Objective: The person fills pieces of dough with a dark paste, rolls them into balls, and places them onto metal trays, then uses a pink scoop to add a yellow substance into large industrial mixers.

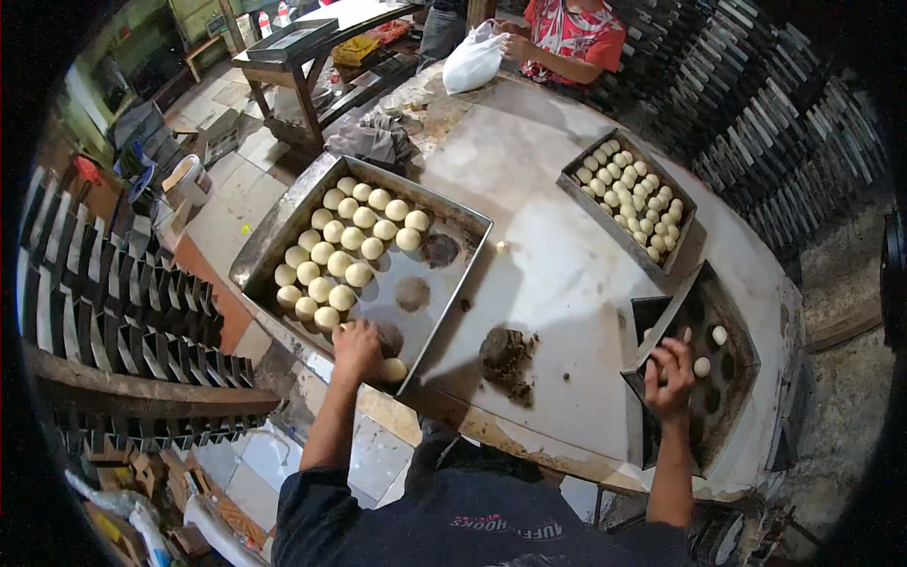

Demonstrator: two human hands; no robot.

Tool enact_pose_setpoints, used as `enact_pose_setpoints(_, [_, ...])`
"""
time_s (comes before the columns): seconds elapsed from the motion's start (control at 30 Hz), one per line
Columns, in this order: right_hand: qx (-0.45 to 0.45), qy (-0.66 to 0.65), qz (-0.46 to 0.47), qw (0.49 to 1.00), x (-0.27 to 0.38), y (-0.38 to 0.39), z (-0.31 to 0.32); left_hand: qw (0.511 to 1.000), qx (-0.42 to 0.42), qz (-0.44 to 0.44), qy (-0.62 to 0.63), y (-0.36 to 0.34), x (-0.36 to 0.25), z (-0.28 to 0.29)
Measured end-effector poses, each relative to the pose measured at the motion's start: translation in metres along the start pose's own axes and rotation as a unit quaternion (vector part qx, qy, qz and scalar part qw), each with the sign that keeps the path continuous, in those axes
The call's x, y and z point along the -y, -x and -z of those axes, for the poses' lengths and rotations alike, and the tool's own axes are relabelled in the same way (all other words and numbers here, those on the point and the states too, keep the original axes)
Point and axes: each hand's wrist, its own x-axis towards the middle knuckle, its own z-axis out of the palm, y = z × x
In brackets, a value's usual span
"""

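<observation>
My left hand (357,353) reaches into the near end of a large metal tray (452,298) at the left. Its fingers curl over a pale dough ball, which they mostly hide. Rows of round dough balls (364,217) fill the tray's far and left part, and one dough ball (392,369) lies right beside that hand. At the right, my right hand (669,378) is bent over the inner wall of overlapping metal trays (727,430). Its fingers are curled, and what they hold is hidden. Just past them lie loose dough balls (701,367).
Farther back on the pale worktop (548,189) stands another tray (612,230) full of smaller dough balls. Dark residue (508,364) marks the worktop between my hands. Across it, a person in red (572,42) handles a white plastic bag (474,61). Stacked metal trays (123,312) stand at the left.
</observation>
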Motion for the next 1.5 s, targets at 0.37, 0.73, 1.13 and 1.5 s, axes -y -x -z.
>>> enact_pose_setpoints(0.37, [-0.069,-0.042,-0.026,0.996,0.020,0.007,0.048,0.990,0.093,0.095,-0.040,-0.007,0.031,0.041])
enact_pose_setpoints(0.73, [0.173,-0.454,-0.202,0.851,0.061,0.071,-0.023,0.828,-0.158,-0.212,0.495,0.096,-0.315,0.123])
enact_pose_setpoints(1.13, [-0.062,-0.427,0.022,0.902,0.102,0.101,0.040,0.619,-0.068,-0.160,0.766,0.171,-0.343,0.123])
enact_pose_setpoints(1.5, [-0.096,-0.447,-0.040,0.889,0.307,0.123,-0.054,0.648,-0.116,-0.103,0.746,0.293,-0.188,0.088])
